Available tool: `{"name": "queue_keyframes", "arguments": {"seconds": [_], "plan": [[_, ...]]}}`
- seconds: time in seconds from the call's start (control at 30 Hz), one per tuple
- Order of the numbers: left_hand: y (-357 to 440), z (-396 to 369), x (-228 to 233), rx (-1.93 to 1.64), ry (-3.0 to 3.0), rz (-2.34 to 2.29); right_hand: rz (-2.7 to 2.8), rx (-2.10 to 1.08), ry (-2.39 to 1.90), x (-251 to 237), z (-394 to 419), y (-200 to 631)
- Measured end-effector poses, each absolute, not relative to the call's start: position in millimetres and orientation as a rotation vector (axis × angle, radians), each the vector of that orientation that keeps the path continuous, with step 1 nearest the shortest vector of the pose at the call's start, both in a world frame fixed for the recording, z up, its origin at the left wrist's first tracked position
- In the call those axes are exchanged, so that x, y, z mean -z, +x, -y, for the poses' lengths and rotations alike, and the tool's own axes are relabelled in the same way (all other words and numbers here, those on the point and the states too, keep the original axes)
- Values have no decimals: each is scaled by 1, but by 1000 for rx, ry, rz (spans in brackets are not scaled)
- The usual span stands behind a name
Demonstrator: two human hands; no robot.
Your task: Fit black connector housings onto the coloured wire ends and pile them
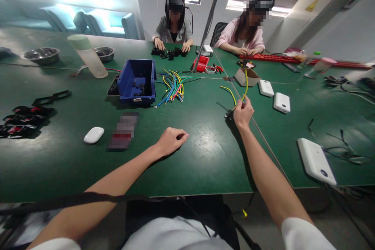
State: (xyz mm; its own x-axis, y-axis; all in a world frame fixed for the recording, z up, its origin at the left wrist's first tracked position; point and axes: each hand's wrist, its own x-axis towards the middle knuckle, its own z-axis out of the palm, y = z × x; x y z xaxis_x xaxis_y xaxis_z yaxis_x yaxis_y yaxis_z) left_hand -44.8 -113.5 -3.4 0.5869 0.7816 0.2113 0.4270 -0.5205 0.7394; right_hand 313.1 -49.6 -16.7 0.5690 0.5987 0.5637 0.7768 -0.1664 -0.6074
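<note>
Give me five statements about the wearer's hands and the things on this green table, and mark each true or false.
1. The right hand pinches a yellow wire. True.
2. The left hand holds the white oval object. False: it rests loosely curled on the green table, holding nothing, apart from that object.
3. The blue bin stands beside a bundle of coloured wires. True.
4. The blue bin lies at the table's near edge, under the right forearm. False: it stands farther off, beyond the left hand.
5. Two people sit at the far side of the table. True.
</note>
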Motion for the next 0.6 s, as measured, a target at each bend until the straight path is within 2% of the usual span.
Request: {"name": "queue_keyframes", "arguments": {"seconds": [0.27, 0.6], "plan": [[-43, 114, 4, -681, 2241, -919, 1137, 346, -1977, 19, 44, 338], [-43, 113, 2, -648, 2250, -913, 1163, 287, -2120, 20, 43, 344]]}}
